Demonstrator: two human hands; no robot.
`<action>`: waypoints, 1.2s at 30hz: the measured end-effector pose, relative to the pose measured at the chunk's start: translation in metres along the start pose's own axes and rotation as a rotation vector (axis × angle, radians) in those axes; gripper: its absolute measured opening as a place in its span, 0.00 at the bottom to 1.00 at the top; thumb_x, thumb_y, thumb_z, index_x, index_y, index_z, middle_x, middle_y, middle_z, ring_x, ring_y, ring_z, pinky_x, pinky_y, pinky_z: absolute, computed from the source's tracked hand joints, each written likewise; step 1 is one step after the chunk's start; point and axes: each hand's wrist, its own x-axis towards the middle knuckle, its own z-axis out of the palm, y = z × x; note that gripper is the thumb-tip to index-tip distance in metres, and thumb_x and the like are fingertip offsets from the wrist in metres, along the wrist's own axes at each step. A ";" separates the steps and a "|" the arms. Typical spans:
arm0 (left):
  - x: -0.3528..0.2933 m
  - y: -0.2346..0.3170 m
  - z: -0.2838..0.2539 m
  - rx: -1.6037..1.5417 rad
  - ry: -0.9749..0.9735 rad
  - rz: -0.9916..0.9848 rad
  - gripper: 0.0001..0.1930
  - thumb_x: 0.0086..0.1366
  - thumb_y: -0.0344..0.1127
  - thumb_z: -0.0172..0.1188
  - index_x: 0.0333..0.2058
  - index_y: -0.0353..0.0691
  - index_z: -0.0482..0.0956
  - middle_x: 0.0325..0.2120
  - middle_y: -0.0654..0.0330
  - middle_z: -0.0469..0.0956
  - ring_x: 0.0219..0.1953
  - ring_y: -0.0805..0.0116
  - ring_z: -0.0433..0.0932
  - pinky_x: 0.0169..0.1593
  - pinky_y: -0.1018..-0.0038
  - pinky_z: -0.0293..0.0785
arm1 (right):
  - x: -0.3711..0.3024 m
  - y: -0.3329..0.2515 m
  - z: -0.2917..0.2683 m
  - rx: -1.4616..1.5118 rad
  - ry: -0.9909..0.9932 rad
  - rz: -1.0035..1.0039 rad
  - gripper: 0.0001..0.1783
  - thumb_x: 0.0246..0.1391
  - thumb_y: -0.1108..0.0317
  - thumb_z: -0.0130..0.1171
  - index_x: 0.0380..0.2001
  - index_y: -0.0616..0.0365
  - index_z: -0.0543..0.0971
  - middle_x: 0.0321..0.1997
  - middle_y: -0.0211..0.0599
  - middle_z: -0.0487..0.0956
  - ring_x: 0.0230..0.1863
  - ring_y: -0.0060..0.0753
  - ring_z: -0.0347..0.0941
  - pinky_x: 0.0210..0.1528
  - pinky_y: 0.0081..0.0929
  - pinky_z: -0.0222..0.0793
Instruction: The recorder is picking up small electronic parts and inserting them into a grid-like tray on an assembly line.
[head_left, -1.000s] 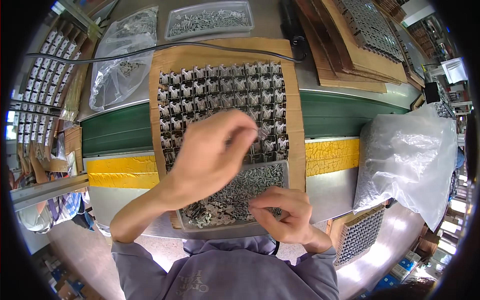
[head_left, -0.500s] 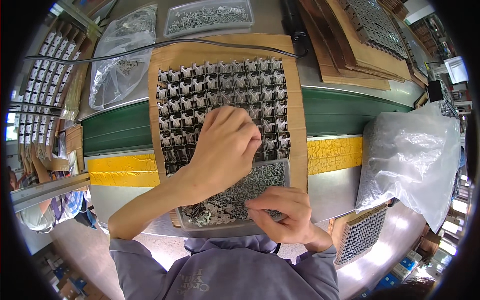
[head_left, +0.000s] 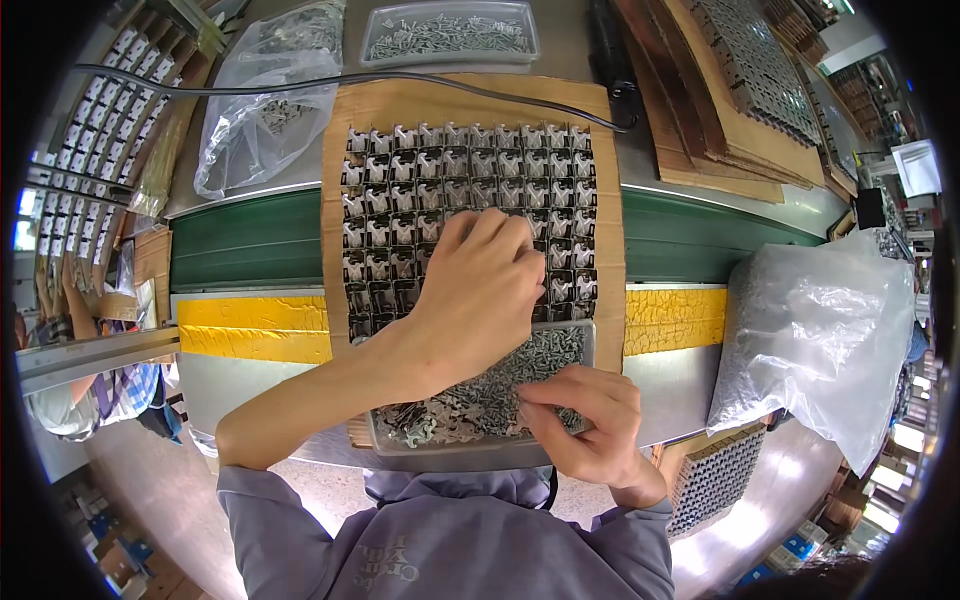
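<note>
Rows of small metal-and-black parts (head_left: pixel 375 200) stand in a tight grid on a cardboard sheet (head_left: pixel 609 210). Above the grid's near right portion is my left hand (head_left: pixel 485 285), fingers curled down and closed; whatever they grip is hidden beneath them. A shallow clear tray (head_left: pixel 592 345) lies at the grid's near edge, holding many small screws (head_left: pixel 480 385) and, at its left, flat silvery metal pieces (head_left: pixel 425 425). Over the tray's right side my right hand (head_left: pixel 590 420) pinches thumb and forefinger together. Anything between those fingertips is too small to make out.
Behind the cardboard sit another tray of screws (head_left: pixel 450 55) and a plastic bag (head_left: pixel 265 130), with a black cable (head_left: pixel 400 76) crossing. At right are stacked cardboard sheets (head_left: pixel 690 120) and a large clear bag (head_left: pixel 815 340). Other people's arms (head_left: pixel 80 305) show far left.
The whole scene has shifted slightly to the right in the picture. Both hands keep nearly the same places over the grid and the tray, their fingers still closed.
</note>
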 end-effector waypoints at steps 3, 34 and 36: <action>-0.003 0.004 -0.001 0.064 -0.001 0.040 0.03 0.57 0.30 0.66 0.29 0.39 0.82 0.36 0.59 0.75 0.48 0.58 0.72 0.58 0.60 0.65 | 0.001 -0.001 0.002 -0.005 0.015 -0.011 0.12 0.41 0.85 0.66 0.33 0.67 0.84 0.21 0.41 0.79 0.20 0.35 0.77 0.22 0.28 0.68; 0.003 0.005 -0.004 0.098 -0.081 0.067 0.03 0.57 0.27 0.66 0.28 0.36 0.81 0.36 0.58 0.75 0.48 0.57 0.72 0.57 0.61 0.66 | -0.002 0.005 0.007 -0.033 -0.029 -0.048 0.11 0.45 0.83 0.67 0.35 0.66 0.83 0.21 0.38 0.77 0.20 0.38 0.75 0.22 0.32 0.70; 0.005 0.001 -0.004 0.020 -0.072 0.045 0.03 0.57 0.27 0.66 0.29 0.36 0.81 0.36 0.58 0.75 0.48 0.57 0.72 0.57 0.61 0.66 | -0.002 0.005 0.007 -0.040 -0.008 -0.024 0.11 0.41 0.84 0.67 0.33 0.66 0.84 0.21 0.41 0.79 0.20 0.38 0.77 0.23 0.30 0.69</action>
